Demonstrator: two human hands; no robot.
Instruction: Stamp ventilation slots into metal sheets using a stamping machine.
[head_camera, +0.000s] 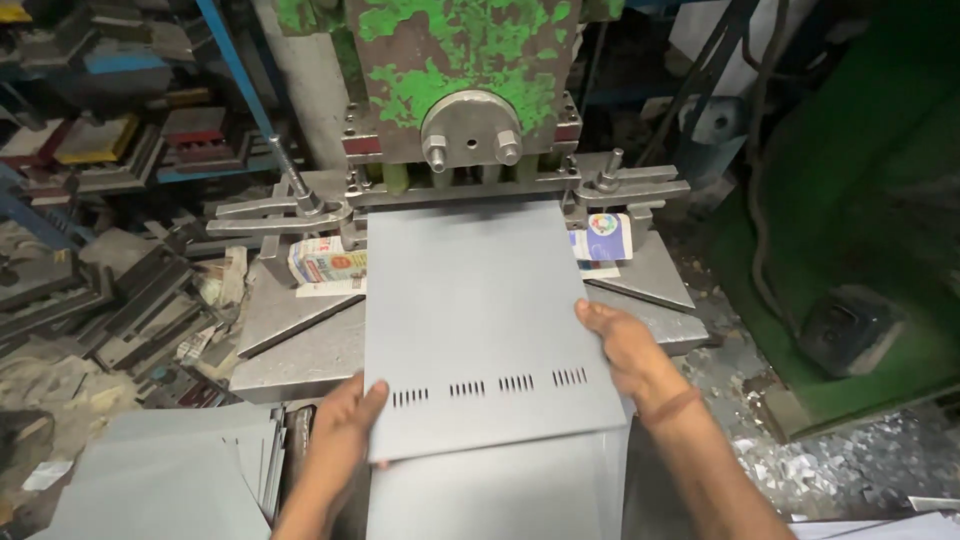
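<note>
A green, paint-worn press stands ahead of both hands, its steel table spreading out below it. On that table lies a grey metal sheet, its long axis running from the person toward the press, far edge tucked under the press head and near edge overhanging the table. A row of four slotted groups crosses the sheet near its close edge. The left hand has its grip closed on the sheet's near left corner, thumb on top. The right hand is clasped on the sheet's right edge. Beyond the left grip, a small white carton with red and blue print lies beside the sheet; beyond the right grip, a white carton with a round multicoloured mark. More grey sheets are stacked left of the left hand. Metal scraps litter the floor to the right.
</note>
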